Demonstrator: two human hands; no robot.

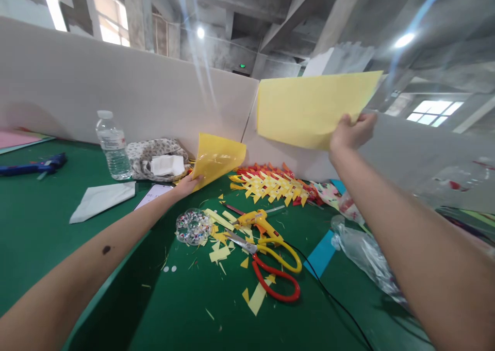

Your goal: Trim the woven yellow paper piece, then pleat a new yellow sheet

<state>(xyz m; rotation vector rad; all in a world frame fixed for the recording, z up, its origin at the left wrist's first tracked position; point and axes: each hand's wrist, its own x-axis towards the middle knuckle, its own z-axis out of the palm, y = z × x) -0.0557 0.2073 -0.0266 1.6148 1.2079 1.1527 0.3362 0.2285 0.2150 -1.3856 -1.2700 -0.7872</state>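
Note:
My left hand (186,185) grips the lower left edge of a curled, glossy deep-yellow sheet (218,157) just above the table. Raised high on the right, my right hand (352,132) pinches the lower right corner of a pale yellow paper sheet (309,109), held up before the partition. Between and below the hands lie a yellow glue gun (258,219) and scissors (253,248) with one yellow and one red handle. Woven yellow paper strips (273,186) with pointed ends rest behind them, over red ones (270,169).
Yellow paper scraps (220,253) litter the green table (174,310) around a clear tray of small beads (193,226). A water bottle (113,147), patterned cloth bag (154,155), phone (153,194) and blue tool (34,166) are at left. Plastic wrapping (365,253) and a black cord (332,297) lie right.

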